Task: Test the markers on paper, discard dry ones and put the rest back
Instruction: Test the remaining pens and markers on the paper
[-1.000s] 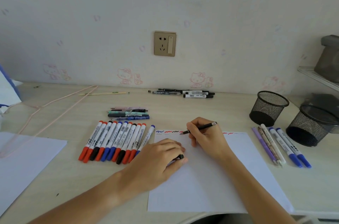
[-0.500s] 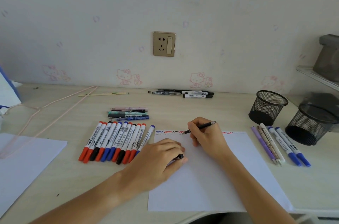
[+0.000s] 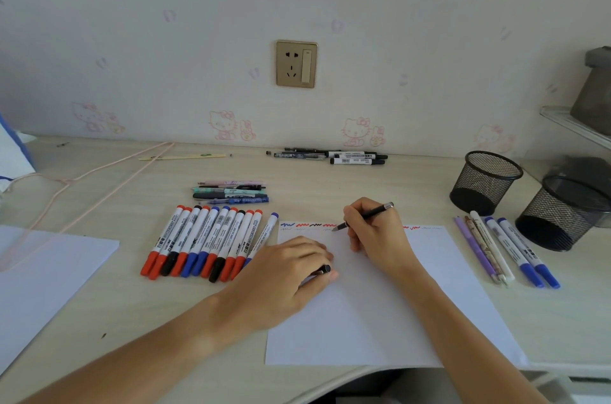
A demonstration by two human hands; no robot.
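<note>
The right hand [image 3: 373, 231], just right of the frame's middle, pinches a slim black pen [image 3: 365, 216] with its fingers curled round the barrel; the tip points left and touches the top edge of a white sheet of paper [image 3: 390, 304], beside a row of short blue, red and black squiggles [image 3: 307, 225]. The left hand [image 3: 287, 274], in the lower middle, rests on the sheet's left part with its fingers curled round a small black cap [image 3: 325, 269], the end of which shows beside the fingertips. Left of the sheet, a row of whiteboard markers [image 3: 205, 243] with red, blue and black caps lies side by side on the tabletop [image 3: 99, 321]. Above them lies a small cluster of pastel and blue pens [image 3: 231, 192], and further up, near the wall, a few black pens [image 3: 330, 157]. To the right of the sheet lie more pens and two blue-capped markers [image 3: 515, 251], just beside two black mesh cups [image 3: 486, 183]. A second white sheet [image 3: 43, 278] sits at the left edge.
</note>
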